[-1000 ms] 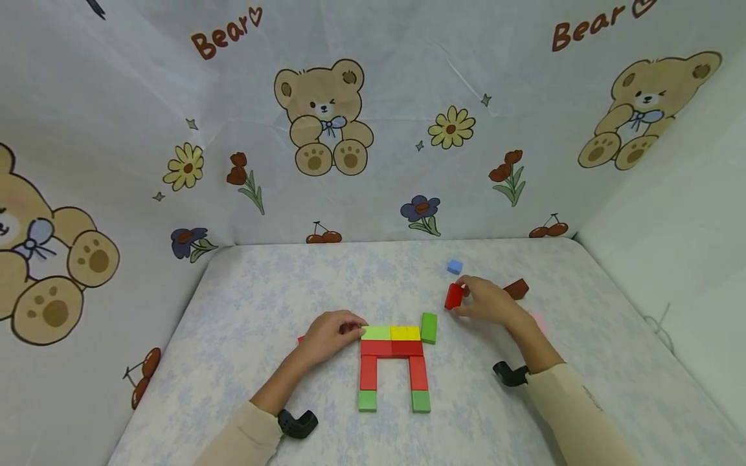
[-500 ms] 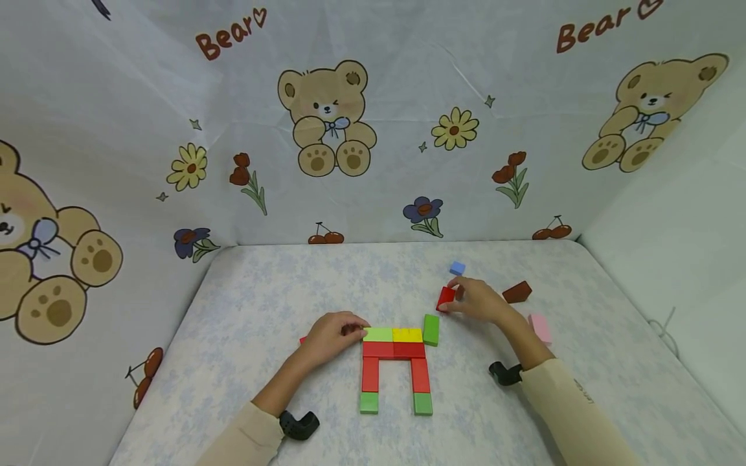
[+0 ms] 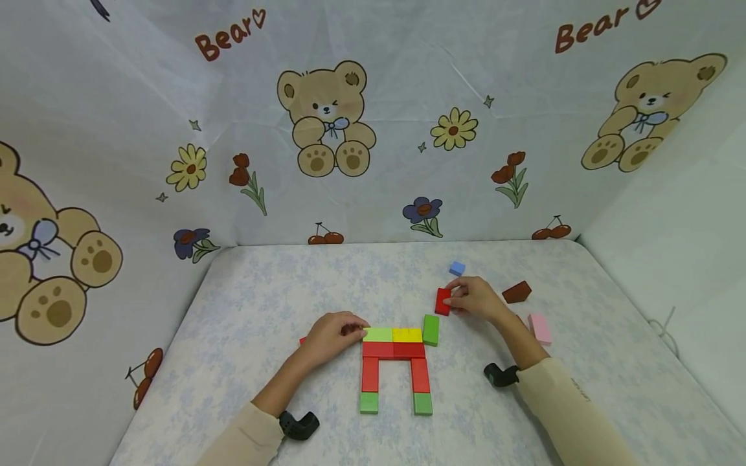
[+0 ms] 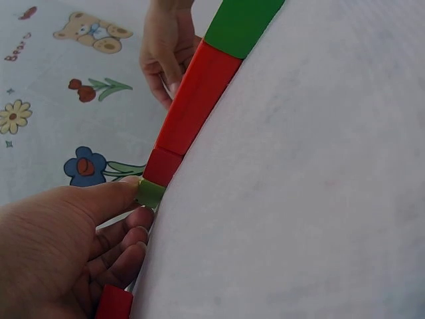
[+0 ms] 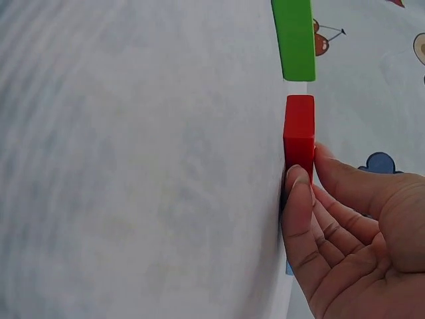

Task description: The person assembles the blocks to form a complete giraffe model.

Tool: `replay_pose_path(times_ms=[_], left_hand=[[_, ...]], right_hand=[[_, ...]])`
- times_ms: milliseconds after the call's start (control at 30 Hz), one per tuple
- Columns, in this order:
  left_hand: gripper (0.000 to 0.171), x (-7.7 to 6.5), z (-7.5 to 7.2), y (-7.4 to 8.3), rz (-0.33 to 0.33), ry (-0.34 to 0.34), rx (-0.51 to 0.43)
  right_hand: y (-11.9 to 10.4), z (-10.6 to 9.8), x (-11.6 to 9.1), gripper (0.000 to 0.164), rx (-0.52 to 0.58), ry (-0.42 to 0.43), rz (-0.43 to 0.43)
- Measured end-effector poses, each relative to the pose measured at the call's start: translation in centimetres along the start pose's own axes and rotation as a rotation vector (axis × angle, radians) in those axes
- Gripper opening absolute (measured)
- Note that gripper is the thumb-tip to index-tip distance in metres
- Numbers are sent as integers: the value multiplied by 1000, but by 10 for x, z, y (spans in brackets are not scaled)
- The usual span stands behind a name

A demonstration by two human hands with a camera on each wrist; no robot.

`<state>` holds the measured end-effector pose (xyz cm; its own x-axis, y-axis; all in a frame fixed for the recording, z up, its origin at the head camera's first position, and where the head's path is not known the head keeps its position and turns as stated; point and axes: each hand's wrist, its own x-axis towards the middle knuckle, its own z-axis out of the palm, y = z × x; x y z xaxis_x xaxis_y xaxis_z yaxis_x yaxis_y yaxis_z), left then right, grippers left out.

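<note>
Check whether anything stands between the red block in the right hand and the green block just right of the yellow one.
Nothing visible does: only bare tabletop shows in the gap between the red block, held by the right hand, and the green block.

Arch (image 3: pixel 371 350) on table (image 3: pixel 262 285). L hand (image 3: pixel 333 336) at its rear-L block (image 3: pixel 377 334); hidden-ish block (image 4: pixel 114 304) just L of hand. Side block (image 3: pixel 430 330) just R of arch's rear. Behind that, held block (image 3: pixel 443 301) in R hand (image 3: pixel 476 299); far block (image 3: pixel 457 268) behind it. Wedge (image 3: pixel 517 292) R of R hand; slab (image 3: pixel 539 329) before wedge, slightly R.
</note>
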<state>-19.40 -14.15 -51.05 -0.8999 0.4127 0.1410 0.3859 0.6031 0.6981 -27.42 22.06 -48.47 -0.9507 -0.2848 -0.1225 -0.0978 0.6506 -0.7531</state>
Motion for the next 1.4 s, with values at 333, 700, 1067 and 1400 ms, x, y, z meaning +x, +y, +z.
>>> replay_pose_path(times_ms=[333, 700, 1067, 1400], left_hand=[[14, 1, 1, -2, 15, 9, 4], [15, 1, 0, -4, 9, 7, 8], [14, 1, 2, -6, 15, 8, 2], [15, 2, 2, -8, 15, 4, 15]], right_hand=[[-4, 7, 3, 34, 139, -36, 62], [-12, 9, 5, 35, 133, -69, 47], [-17, 13, 6, 34, 123, -60, 79], [-17, 15, 6, 33, 104, -70, 64]])
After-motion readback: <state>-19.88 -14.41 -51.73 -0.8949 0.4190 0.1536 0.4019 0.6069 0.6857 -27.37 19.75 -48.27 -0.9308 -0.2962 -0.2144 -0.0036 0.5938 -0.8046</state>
